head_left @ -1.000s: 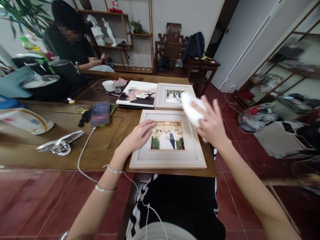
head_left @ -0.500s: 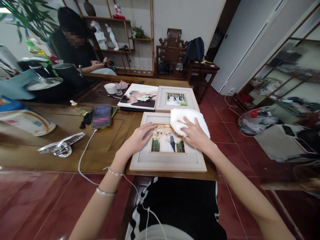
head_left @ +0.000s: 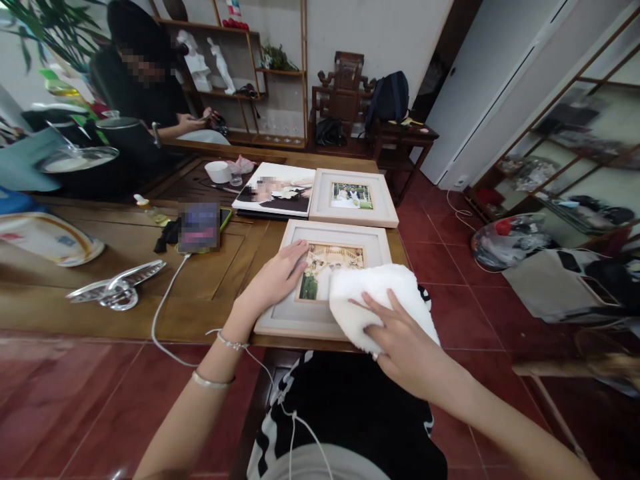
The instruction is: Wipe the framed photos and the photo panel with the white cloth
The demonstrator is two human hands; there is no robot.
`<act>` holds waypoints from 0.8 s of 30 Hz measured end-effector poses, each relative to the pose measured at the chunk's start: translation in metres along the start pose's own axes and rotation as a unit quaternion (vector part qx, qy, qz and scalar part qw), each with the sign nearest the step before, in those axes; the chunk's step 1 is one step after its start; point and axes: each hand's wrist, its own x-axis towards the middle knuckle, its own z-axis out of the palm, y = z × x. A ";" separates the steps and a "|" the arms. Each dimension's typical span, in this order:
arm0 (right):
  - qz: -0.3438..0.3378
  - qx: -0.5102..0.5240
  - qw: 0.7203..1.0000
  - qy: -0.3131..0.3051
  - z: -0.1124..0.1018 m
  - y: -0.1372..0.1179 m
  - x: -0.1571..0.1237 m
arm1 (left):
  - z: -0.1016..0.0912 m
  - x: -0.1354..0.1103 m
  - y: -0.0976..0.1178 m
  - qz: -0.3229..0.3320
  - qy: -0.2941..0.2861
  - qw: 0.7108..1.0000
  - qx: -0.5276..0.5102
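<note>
A light wooden picture frame (head_left: 280, 313) with a wide pale mat and a wedding photo lies flat at the table's near edge. My left hand (head_left: 277, 277) rests on its left side, fingers stretched out over the mat by the photo's upper left corner. Under my right hand (head_left: 400, 333) is a white fluffy cloth (head_left: 370, 287), pressed on the frame's lower right part. The cloth hides the right of the photo and hangs past the frame's right edge. My right fingers lie spread over the cloth and hold it.
Behind lie a second framed photo (head_left: 385, 210) and a photo album (head_left: 275, 190). To the left are a phone (head_left: 200, 227) on a white cable, a silver hair claw (head_left: 117, 283) and a small dropper bottle (head_left: 150, 210). A person (head_left: 150, 87) sits across the table.
My right hand has drawn the cloth from the frame's upper right corner down toward its lower right, nearer me. My left hand stays on the left side.
</note>
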 end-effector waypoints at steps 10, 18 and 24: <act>0.083 -0.110 0.972 0.190 -0.003 0.090 0.100 | -0.001 -0.001 -0.004 0.013 0.005 1.000 -0.009; 0.004 -0.129 0.987 0.094 0.003 0.083 0.095 | 0.001 0.000 -0.001 -0.010 0.043 0.999 -0.021; 0.008 -0.084 0.996 0.022 0.010 0.024 0.038 | 0.006 -0.001 -0.003 -0.006 0.056 0.998 -0.022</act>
